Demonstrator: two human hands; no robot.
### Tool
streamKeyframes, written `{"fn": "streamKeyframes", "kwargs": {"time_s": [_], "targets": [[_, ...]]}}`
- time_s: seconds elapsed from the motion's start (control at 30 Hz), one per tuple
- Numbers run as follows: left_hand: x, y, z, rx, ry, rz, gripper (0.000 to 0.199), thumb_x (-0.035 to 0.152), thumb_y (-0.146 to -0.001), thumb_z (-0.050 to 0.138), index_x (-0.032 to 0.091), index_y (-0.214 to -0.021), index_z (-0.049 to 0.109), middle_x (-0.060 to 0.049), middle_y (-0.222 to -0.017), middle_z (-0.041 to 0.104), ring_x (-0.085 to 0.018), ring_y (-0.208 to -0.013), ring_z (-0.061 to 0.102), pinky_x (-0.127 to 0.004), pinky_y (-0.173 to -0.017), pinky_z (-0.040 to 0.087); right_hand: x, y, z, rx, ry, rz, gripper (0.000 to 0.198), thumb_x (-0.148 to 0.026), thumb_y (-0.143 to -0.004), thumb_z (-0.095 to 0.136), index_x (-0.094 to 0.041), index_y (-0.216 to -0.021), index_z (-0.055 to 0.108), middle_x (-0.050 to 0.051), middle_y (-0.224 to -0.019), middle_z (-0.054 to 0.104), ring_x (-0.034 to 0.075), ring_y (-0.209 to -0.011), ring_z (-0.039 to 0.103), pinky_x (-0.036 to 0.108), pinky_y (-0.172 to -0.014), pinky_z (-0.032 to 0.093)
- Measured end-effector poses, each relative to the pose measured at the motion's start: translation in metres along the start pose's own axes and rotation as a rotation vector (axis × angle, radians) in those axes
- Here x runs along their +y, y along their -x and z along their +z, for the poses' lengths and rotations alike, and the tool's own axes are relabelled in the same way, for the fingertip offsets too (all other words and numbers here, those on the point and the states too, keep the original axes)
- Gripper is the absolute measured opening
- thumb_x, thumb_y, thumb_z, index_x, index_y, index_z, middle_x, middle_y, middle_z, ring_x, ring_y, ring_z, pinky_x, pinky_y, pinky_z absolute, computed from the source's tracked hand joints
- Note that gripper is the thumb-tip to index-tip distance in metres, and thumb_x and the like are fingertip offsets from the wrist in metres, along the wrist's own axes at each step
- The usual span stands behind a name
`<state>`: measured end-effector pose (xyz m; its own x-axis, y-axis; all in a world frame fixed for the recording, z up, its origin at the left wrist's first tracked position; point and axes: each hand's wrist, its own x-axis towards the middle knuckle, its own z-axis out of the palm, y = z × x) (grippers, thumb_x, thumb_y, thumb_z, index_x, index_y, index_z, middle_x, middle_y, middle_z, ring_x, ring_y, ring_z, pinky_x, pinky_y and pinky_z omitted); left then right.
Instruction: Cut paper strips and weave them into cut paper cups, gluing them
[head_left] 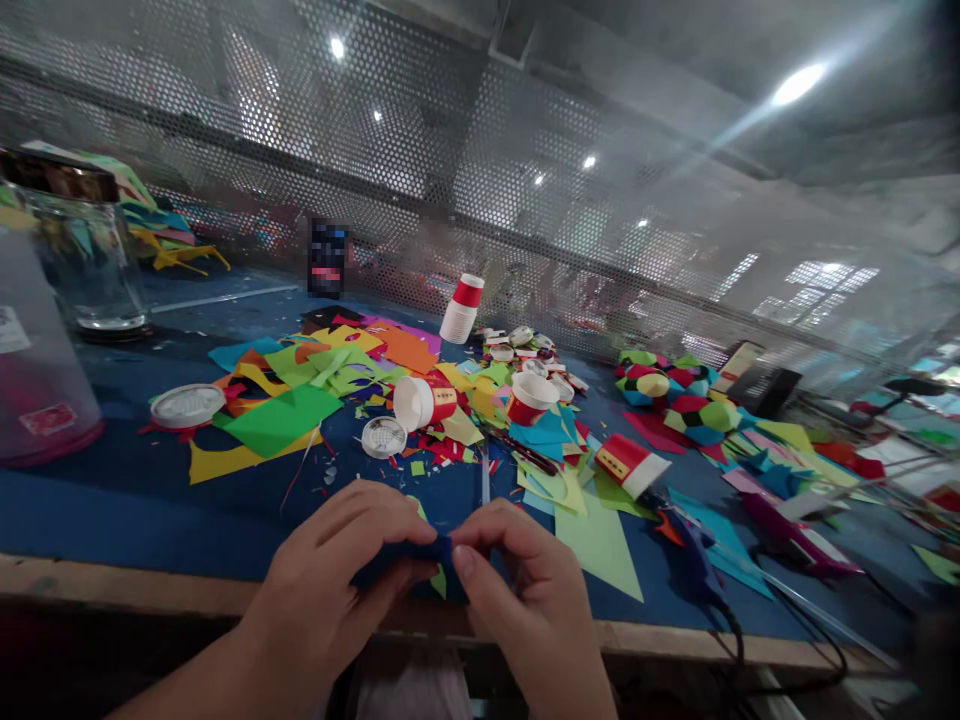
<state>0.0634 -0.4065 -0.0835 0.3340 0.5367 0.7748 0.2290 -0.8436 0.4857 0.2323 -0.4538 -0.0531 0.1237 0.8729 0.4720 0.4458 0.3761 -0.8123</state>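
Note:
Near the table's front edge, my left hand [349,575] and my right hand [525,590] meet, fingertips pinched together. Between them is a small dark-blue piece [443,547], mostly covered by the fingers; its material is hard to make out. A light-green scrap [440,582] shows just behind and below the fingertips, and I cannot tell whether it is held too. Beyond the hands, a red-and-white paper cup [424,400] lies on its side beside a round white lid [384,437]. Small paper bits are scattered around them.
Coloured paper sheets [281,418] cover the blue table [172,510]. A cup stack [461,308], another tipped cup [630,465] and paper balls [701,418] stand farther back. Blue [690,545] and purple [802,540] glue guns with cords lie right. A glass jar [97,260] is left.

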Motion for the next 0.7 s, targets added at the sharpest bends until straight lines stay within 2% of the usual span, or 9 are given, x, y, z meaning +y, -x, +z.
{"fn": "streamKeyframes", "kwargs": {"time_s": [0.1, 0.2, 0.33, 0.43, 0.5, 0.6, 0.7], "targets": [[0.005, -0.005, 0.002, 0.001, -0.033, 0.039, 0.018, 0.01, -0.092, 0.057, 0.025, -0.1, 0.063, 0.0, -0.092, 0.071, -0.014, -0.091, 0.066, -0.024, -0.087, 0.054, 0.004, 0.0, -0.003, -0.011, -0.018, 0.078, 0.011, -0.018, -0.076, 0.06, -0.02, -0.066, 0.063, -0.002, -0.063, 0.06, 0.013, -0.059, 0.053, 0.023, -0.054, 0.04], [0.002, -0.003, 0.003, -0.032, -0.064, 0.052, 0.015, 0.014, -0.094, 0.057, 0.024, -0.102, 0.062, 0.0, -0.094, 0.072, -0.015, -0.093, 0.067, -0.025, -0.089, 0.054, 0.008, -0.004, -0.009, -0.099, 0.013, 0.182, 0.012, -0.021, -0.077, 0.058, -0.02, -0.066, 0.061, -0.002, -0.063, 0.057, 0.013, -0.058, 0.049, 0.024, -0.053, 0.037], [-0.013, 0.012, -0.003, -0.225, -0.164, 0.046, 0.018, 0.024, -0.092, 0.063, 0.026, -0.11, 0.063, 0.0, -0.112, 0.073, -0.019, -0.109, 0.065, -0.033, -0.1, 0.051, 0.018, -0.006, -0.018, -0.252, 0.143, 0.278, 0.016, -0.025, -0.082, 0.056, -0.019, -0.07, 0.064, -0.001, -0.066, 0.057, 0.014, -0.062, 0.051, 0.025, -0.057, 0.038], [-0.021, 0.021, -0.007, -0.368, -0.227, 0.099, 0.012, 0.027, -0.092, 0.064, 0.026, -0.104, 0.064, 0.0, -0.119, 0.071, -0.022, -0.119, 0.061, -0.037, -0.103, 0.049, 0.023, -0.006, -0.021, -0.303, 0.251, 0.282, 0.017, -0.023, -0.084, 0.056, -0.019, -0.07, 0.065, 0.0, -0.068, 0.059, 0.015, -0.065, 0.053, 0.026, -0.058, 0.04], [-0.021, 0.022, -0.008, -0.421, -0.25, 0.112, 0.01, 0.03, -0.092, 0.063, 0.025, -0.1, 0.065, -0.001, -0.118, 0.072, -0.024, -0.119, 0.061, -0.039, -0.1, 0.049, 0.025, -0.006, -0.021, -0.315, 0.302, 0.259, 0.016, -0.021, -0.084, 0.057, -0.019, -0.07, 0.066, 0.0, -0.068, 0.06, 0.015, -0.066, 0.055, 0.026, -0.059, 0.041], [-0.019, 0.021, -0.004, -0.443, -0.285, 0.118, 0.013, 0.029, -0.095, 0.058, 0.024, -0.103, 0.067, -0.001, -0.111, 0.074, -0.023, -0.115, 0.063, -0.037, -0.099, 0.049, 0.025, -0.007, -0.018, -0.312, 0.348, 0.232, 0.016, -0.018, -0.084, 0.058, -0.02, -0.07, 0.066, 0.0, -0.068, 0.062, 0.017, -0.07, 0.057, 0.026, -0.062, 0.043], [-0.018, 0.019, -0.001, -0.409, -0.3, 0.122, 0.02, 0.025, -0.099, 0.049, 0.024, -0.107, 0.067, -0.001, -0.106, 0.075, -0.021, -0.111, 0.065, -0.034, -0.098, 0.048, 0.026, -0.006, -0.015, -0.293, 0.36, 0.221, 0.016, -0.016, -0.084, 0.058, -0.02, -0.07, 0.066, 0.001, -0.071, 0.062, 0.018, -0.074, 0.058, 0.027, -0.065, 0.044]]}}
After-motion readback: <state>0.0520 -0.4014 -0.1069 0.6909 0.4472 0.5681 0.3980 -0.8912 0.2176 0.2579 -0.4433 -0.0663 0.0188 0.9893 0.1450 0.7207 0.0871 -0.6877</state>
